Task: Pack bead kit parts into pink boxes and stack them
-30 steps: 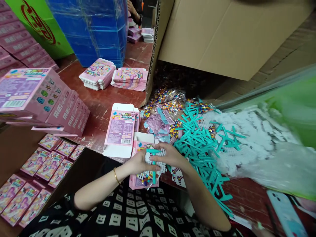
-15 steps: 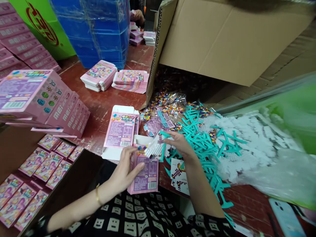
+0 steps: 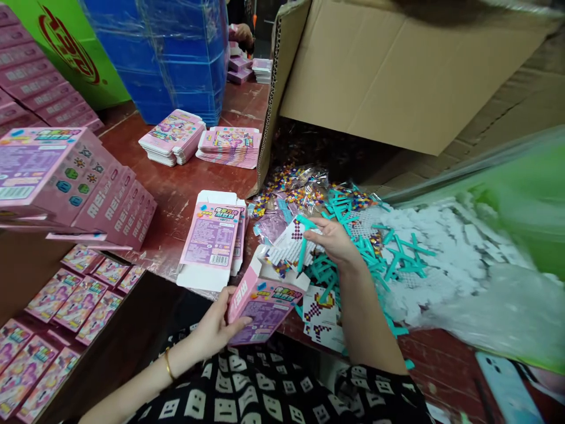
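Observation:
My left hand grips a pink and purple box by its left side, tilted, its top end open. Above that opening, my right hand pinches a bundle: a printed card with a pixel pattern, white pegboard pieces and a teal T-shaped tool. Small coloured beads in a bag show at the bundle's lower end, at the box mouth. Below my right wrist lie pixel-pattern cards on the table. Flat pink cartons rest to the left of the held box.
Teal tools, bagged beads and white pegboards are heaped at right, before a large cardboard box. Filled pink boxes stack at left, above a carton of more boxes. A phone lies lower right.
The box has tilted, and its open top now faces up toward the bundle. My right hand has moved slightly right and up with the bundle. My left hand has shifted down the box's side.

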Motion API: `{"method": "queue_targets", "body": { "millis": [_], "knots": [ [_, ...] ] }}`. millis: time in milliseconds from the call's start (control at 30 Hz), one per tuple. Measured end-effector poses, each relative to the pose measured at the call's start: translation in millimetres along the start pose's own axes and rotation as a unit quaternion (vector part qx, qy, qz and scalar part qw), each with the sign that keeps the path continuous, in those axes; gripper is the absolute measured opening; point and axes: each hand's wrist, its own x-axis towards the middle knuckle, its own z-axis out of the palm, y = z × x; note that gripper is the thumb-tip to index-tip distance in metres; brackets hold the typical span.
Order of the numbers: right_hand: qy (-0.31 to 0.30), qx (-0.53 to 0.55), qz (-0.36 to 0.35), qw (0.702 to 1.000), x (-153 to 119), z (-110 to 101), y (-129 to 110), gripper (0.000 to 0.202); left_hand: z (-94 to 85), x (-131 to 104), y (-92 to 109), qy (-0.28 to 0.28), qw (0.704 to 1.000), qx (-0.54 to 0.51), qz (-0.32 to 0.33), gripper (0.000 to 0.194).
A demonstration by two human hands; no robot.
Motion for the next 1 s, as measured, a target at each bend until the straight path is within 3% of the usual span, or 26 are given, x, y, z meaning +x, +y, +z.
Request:
{"method": "queue_targets", "body": {
  "millis": [133, 300, 400, 600, 700, 767, 900, 1000],
  "knots": [
    [0.028, -0.111, -0.088, 0.989, -28, 4, -24, 0.038, -7.5, -6, 2, -0.052, 0.994, -0.098, -0.004, 0.046],
    [-0.067, -0.186, -0.124, 0.972, -54, 41, -33, 0.031, -6.0, 5, -1, -0.091, 0.987, -0.135, 0.012, 0.049],
    [-0.061, -0.219, -0.161, 0.96, -56, 51, -38, 0.028, -3.0, 8, -1, -0.094, 0.983, -0.159, 0.024, 0.052],
    [-0.143, -0.377, -0.296, 0.866, -72, 52, -65, 0.028, 2.1, 6, -3, -0.053, 0.983, -0.161, 0.068, 0.055],
    [-0.123, -0.426, -0.34, 0.829, -87, 66, -66, 0.032, 6.2, 7, -5, -0.02, 0.985, -0.132, 0.107, 0.054],
    [-0.128, -0.46, -0.332, 0.814, -97, 78, -63, 0.032, 10.0, 10, -5, 0.021, 0.986, -0.095, 0.136, 0.051],
    [-0.223, -0.439, -0.264, 0.829, -114, 87, -66, 0.028, 14.9, 14, 0, 0.08, 0.981, -0.03, 0.172, 0.049],
    [-0.209, -0.4, -0.263, 0.853, -122, 79, -77, 0.042, 15.4, 14, 0, 0.119, 0.975, -0.033, 0.184, 0.053]
  ]
}}
